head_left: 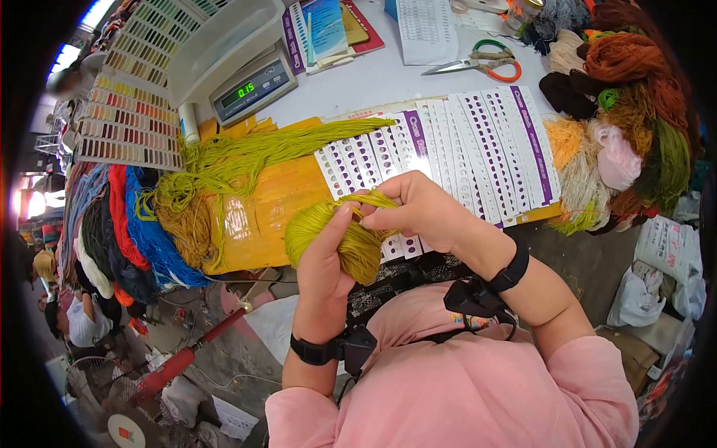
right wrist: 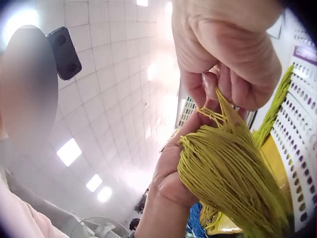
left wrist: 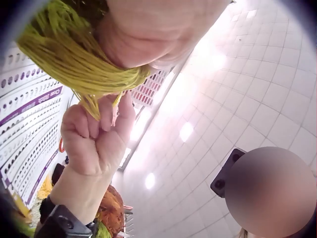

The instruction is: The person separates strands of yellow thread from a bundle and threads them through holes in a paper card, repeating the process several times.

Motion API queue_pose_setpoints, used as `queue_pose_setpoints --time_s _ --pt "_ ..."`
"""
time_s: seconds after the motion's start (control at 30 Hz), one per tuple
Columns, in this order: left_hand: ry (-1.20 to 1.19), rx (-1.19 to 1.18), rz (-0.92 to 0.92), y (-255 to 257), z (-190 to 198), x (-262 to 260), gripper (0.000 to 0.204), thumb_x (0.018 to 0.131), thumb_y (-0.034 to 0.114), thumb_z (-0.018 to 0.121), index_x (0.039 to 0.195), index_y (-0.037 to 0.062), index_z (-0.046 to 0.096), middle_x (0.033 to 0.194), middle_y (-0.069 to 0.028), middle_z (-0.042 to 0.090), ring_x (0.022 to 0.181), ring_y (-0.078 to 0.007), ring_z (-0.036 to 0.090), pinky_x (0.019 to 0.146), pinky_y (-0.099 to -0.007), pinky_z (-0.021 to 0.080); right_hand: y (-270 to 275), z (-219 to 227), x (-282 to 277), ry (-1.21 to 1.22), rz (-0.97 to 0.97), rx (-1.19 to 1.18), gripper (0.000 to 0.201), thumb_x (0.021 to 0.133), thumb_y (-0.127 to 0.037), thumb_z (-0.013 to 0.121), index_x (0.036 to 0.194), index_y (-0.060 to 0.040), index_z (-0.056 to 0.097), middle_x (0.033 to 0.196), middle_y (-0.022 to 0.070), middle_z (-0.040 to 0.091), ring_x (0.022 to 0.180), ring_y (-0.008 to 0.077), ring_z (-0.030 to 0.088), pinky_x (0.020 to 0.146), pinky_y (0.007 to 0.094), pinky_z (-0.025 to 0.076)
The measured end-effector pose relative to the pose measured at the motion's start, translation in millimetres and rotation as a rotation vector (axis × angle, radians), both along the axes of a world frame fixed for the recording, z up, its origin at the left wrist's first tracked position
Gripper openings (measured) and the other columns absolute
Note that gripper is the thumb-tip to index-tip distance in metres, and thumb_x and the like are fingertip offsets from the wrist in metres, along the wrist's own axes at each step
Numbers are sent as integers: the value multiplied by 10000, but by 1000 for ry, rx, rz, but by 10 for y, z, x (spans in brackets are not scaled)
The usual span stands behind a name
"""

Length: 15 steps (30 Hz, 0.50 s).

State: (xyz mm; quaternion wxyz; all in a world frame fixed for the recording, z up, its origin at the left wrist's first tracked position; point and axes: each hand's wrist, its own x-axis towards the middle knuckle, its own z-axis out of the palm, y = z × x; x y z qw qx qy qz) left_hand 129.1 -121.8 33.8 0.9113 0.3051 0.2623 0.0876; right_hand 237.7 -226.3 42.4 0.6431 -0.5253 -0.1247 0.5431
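Observation:
A folded hank of yellow-green thread (head_left: 363, 250) is in the left hand (head_left: 323, 272), held up over the front edge of the table. The left thumb lies across the hank, and the other fingers are mostly hidden behind it. At the hank's upper end the right hand (head_left: 422, 213) pinches a few strands (right wrist: 218, 113) between thumb and fingertips. In the right wrist view these strands are drawn up from the hank toward the right fingers. More long yellow-green thread (head_left: 299, 140) lies loosely across the table behind the hands.
Shade cards with holes (head_left: 478, 149) lie fanned right of the thread. Farther back are a digital scale (head_left: 254, 89) with a white tray (head_left: 224, 52) and scissors (head_left: 478, 63). Coloured hanks (head_left: 627, 67) crowd the right end; others hang at left, near a fan (head_left: 112, 396).

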Motion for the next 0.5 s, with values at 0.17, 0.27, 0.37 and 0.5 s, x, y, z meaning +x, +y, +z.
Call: queue_pose_setpoints --time_s 0.17,0.27,0.37,0.5 --pt "75 -40 52 -23 42 29 208 830 122 471 971 -25 513 924 -117 551 813 -184 550 726 -293 449 -7 -56 10 -37 35 45 129 702 -53 592 803 25 611 635 11 556 469 28 399 424 156 302" --pt "-20 -40 91 -6 -36 -84 220 846 171 443 949 -13 507 919 -116 550 746 -159 543 709 -281 453 -55 -131 39 42 -26 129 69 724 -58 562 713 5 585 624 27 554 498 47 455 434 167 335" --pt "-146 13 46 55 49 -124 201 850 198 431 883 10 492 832 -92 552 662 -129 511 647 -255 450 -195 -49 96 439 36 159 60 737 -61 548 726 -3 548 619 30 548 489 55 456 430 163 330" --pt "104 278 -395 279 228 -76 237 844 229 432 723 32 487 605 -42 504 472 -103 432 444 -197 351 -249 51 234 177 323 26 44 731 -47 543 749 -8 532 612 13 536 505 63 467 447 167 344"
